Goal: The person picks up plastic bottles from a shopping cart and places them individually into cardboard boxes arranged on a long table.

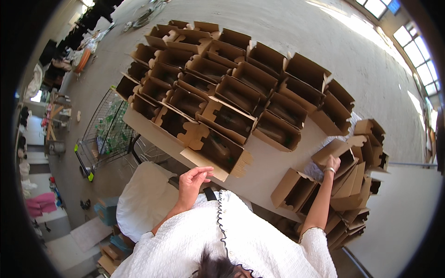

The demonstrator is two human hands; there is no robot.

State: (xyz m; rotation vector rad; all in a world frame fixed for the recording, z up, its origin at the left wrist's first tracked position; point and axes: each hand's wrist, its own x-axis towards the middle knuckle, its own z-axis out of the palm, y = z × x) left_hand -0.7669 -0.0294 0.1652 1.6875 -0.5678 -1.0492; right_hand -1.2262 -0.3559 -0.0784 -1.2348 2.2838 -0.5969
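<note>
My left hand is beside the near flap of an open cardboard box at the table's front edge. Its fingers are stretched out, with nothing visible in them. Inside that box lies what looks like a clear bottle. Off to the right, my right hand is closed on the edge of a brown cardboard box, one of a loose cluster of boxes there. Its fingertips are partly hidden. Several rows of open-topped cardboard boxes cover the table beyond my hands.
The pale tabletop shows between the rows and the right-hand cluster. A white-covered chair stands close on my left. Beyond it is a wire cart holding green bottles. More boxes are heaped along my right side.
</note>
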